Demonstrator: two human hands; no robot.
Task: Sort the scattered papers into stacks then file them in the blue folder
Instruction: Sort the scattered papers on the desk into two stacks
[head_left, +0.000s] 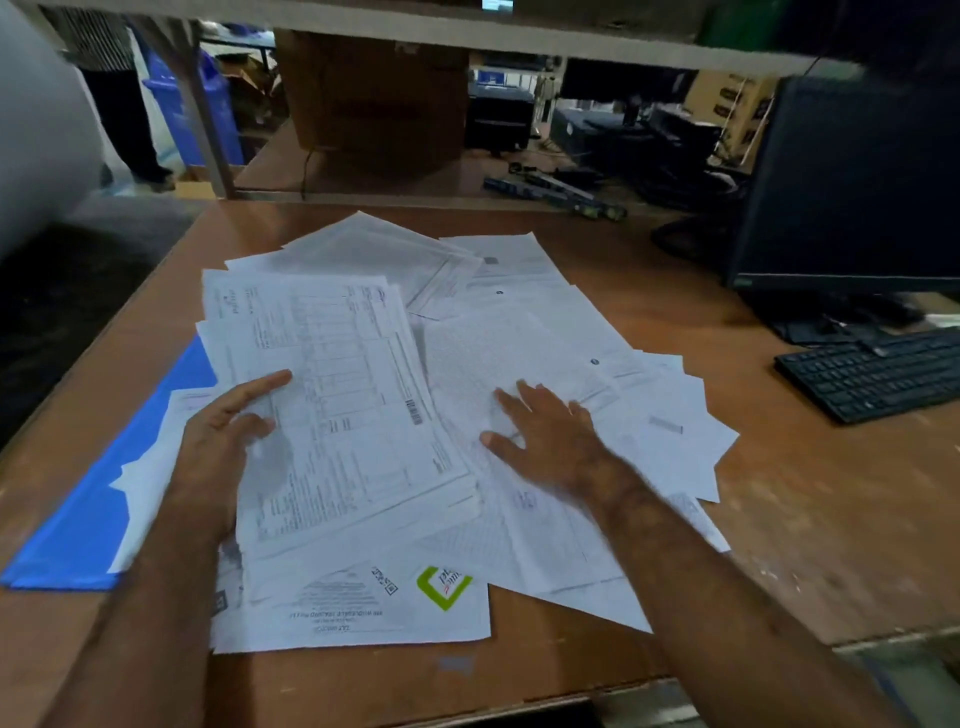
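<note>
Left hand (218, 447) gripped a stack of papers (337, 415) at its left edge, thumb on top. Right hand (545, 436) lay flat, fingers spread, on loose sheets (519, 353) right of the stack. Blue folder (78, 530) lay left of the stack on the tabletop (805, 519).

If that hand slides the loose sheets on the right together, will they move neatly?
Probably not. The loose sheets overlap at odd angles, so they would likely skew and slip over one another. Thin paper probably buckles under the flat right hand. The brown table looks smooth, so they should slide easily.
</note>
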